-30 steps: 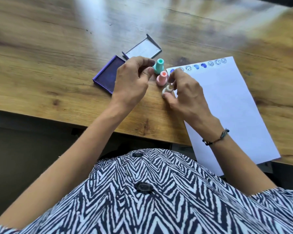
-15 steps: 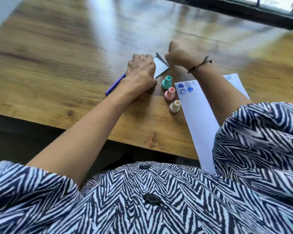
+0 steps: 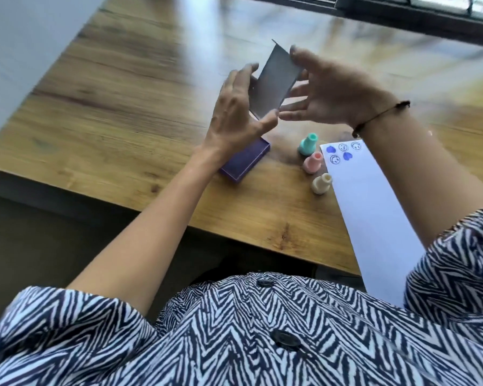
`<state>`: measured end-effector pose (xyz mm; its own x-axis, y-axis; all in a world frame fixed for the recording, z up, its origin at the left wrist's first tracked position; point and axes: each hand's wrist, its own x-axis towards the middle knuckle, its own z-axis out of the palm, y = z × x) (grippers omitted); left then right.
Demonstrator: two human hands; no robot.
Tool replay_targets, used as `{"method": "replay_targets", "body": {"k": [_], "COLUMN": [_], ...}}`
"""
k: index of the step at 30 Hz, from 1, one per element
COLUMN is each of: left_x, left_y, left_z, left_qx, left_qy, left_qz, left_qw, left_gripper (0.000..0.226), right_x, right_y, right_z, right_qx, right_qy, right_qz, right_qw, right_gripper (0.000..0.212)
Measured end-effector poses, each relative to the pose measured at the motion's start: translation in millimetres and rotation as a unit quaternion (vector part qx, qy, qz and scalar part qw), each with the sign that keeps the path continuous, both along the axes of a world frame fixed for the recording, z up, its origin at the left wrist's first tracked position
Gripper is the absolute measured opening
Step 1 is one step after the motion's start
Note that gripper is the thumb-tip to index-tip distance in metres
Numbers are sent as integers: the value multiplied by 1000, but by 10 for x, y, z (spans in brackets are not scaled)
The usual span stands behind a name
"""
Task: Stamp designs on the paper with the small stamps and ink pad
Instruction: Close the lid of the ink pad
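A person in a navy-and-white zigzag shirt (image 3: 234, 338) sat at a wooden surface (image 3: 117, 112), both bare forearms reaching forward. The left hand (image 3: 236, 112) and the right hand (image 3: 329, 90) hovered above the surface with fingers spread, the lid (image 3: 276, 82) of the ink pad standing tilted between them. Left fingertips and thumb touched the lid's left edge and near corner; right fingertips touched its top and right edge. Motion blur made it impossible to tell how firmly either hand gripped. A dark cord bracelet (image 3: 379, 115) circled the right wrist.

The purple ink pad (image 3: 246, 160) lay on the surface under the left wrist, its case open; most of its inked face was hidden by the hand.

To its right three small stamps stood upright in a close diagonal row: a teal stamp (image 3: 307, 144) farthest, a pink stamp (image 3: 313, 162) in the middle, a cream stamp (image 3: 321, 183) nearest. Just beside them lay the white paper (image 3: 374, 218), its top left corner carrying five blue prints (image 3: 343, 153): two hearts and three round smiley faces. The right forearm covered the rest of the sheet's top edge
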<state>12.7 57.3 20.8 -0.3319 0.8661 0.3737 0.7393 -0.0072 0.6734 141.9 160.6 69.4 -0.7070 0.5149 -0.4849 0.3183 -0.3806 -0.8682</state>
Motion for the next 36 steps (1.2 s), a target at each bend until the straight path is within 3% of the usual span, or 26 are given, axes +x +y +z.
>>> {"method": "replay_targets", "body": {"k": [3, 6, 9, 12, 13, 15, 17, 23, 36], "left_x": [-54, -90, -127, -247, -301, -388, -436, -432, -417], "left_y": [-175, -332, -470, -577, -612, -665, -685, -648, -668], "left_z": [-2, -54, -111, -178, -201, -230, -252, -353, -372], "left_qx": [50, 67, 53, 18, 2, -37, -68, -113, -118], "left_qy": [-28, -63, -83, -96, -116, -180, -233, -304, -321], "left_qz": [1, 0, -38, -64, -64, -60, -47, -57, -63], "left_qw": [998, 996, 994, 993, 991, 981, 969, 944, 938], "left_gripper": [75, 80, 80, 68, 64, 61, 58, 56, 60], "right_x": [-104, -168, -183, -173, -165, -150, -141, -171, -238], "right_y": [-198, -372, -527, -700, -759, -882, -997, -1107, -1113], "right_z": [-19, -30, -13, -78, -137, -270, -383, -528, -564], "right_qx": [-59, -65, -5, 154, 237, 431, 524, 554, 562], "right_qy": [66, 57, 43, 3, -35, -142, -188, -256, -268], "right_qz": [50, 70, 63, 15, 2, 15, 62, 125, 134], "right_qw": [995, 994, 997, 988, 971, 891, 829, 782, 771], "right_gripper": [59, 69, 52, 30, 37, 50, 54, 63, 66]}}
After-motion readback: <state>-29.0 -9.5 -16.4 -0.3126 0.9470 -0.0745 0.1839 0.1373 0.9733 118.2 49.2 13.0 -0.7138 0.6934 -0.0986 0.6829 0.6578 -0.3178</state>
